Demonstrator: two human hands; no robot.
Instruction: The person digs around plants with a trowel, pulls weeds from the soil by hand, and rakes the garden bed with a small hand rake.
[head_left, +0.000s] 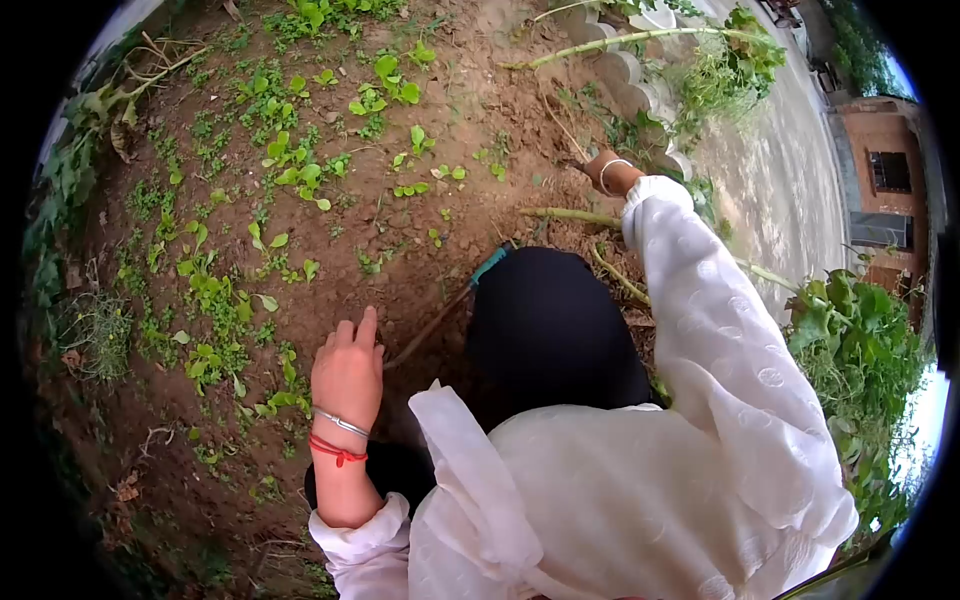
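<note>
Soil across much of the view, dotted with young green seedlings. Left hand back upward, near the ground and just beside the lower seedlings, fingers loosely stretched, closed on nothing visible; silver bangle and red thread around the wrist. Right hand at the end of an outstretched white sleeve, near the scalloped edging and beside the lower end of a thin dry stem; impossible to tell whether gripping it, fingers too small and dark. Thick green stalk lying just below that hand, longer stalk across the edging higher up. Dark-clad knee between the hands, brown stick-like piece beside it. Pale paving and brick building beyond the edging
</note>
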